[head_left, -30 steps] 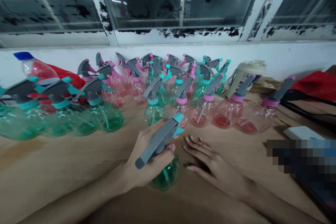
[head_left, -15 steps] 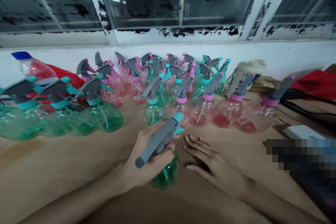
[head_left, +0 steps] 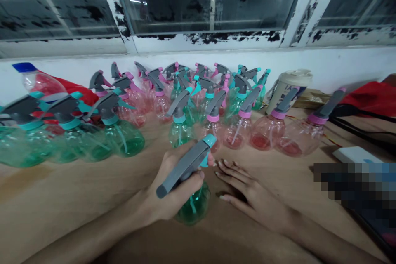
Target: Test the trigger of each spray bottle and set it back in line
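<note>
My left hand [head_left: 177,185] is wrapped around the neck of a green spray bottle [head_left: 194,208] with a grey head and teal nozzle. A fingertip lies at the teal trigger, and the palm hides the collar. The bottle stands on the wooden table, with a straw showing inside its clear body. Just to its right, my right hand [head_left: 250,194] rests palm down on the tabletop, fingers apart and holding nothing. Beyond the hands stand green spray bottles [head_left: 125,138] with teal collars and pink spray bottles [head_left: 236,132] with pink collars.
A lidded paper cup [head_left: 287,86] stands at the back right, near black cables [head_left: 349,119] and a red bag [head_left: 371,97]. A white box-shaped item [head_left: 355,156] and a pixelated dark object [head_left: 365,206] lie on the right. A blue-capped bottle [head_left: 40,82] leans at the far left.
A finger of my left hand has come onto the teal trigger, which sits closer to the neck than before. My right hand has stayed where it was.
</note>
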Action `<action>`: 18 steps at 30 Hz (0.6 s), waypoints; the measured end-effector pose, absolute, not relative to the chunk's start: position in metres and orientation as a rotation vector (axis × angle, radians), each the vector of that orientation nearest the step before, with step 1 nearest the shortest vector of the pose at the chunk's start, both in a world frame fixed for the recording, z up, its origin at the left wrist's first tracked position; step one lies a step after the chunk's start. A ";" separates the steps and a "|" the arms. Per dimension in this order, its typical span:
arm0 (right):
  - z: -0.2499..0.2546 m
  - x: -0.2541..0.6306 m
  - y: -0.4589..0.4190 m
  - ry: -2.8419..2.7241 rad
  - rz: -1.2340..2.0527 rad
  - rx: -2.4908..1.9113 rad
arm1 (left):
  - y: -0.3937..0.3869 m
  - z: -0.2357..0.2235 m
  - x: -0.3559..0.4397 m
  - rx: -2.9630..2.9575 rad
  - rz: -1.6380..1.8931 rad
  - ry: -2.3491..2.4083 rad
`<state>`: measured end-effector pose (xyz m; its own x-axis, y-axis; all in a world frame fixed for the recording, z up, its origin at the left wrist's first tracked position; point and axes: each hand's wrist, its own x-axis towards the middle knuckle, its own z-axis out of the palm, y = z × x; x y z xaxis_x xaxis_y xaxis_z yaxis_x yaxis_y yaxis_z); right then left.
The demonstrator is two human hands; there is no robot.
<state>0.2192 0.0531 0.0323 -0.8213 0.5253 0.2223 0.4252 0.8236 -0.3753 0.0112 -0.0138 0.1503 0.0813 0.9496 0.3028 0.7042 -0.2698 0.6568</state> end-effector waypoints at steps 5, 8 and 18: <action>0.030 0.219 0.054 -2.667 0.451 -0.694 | -0.011 0.150 0.012 1.966 1.012 1.565; 0.030 0.219 0.054 -2.675 0.462 -0.698 | -0.009 0.148 0.014 1.956 1.070 1.590; 0.030 0.220 0.054 -2.663 0.473 -0.683 | -0.010 0.141 0.015 1.929 1.122 1.582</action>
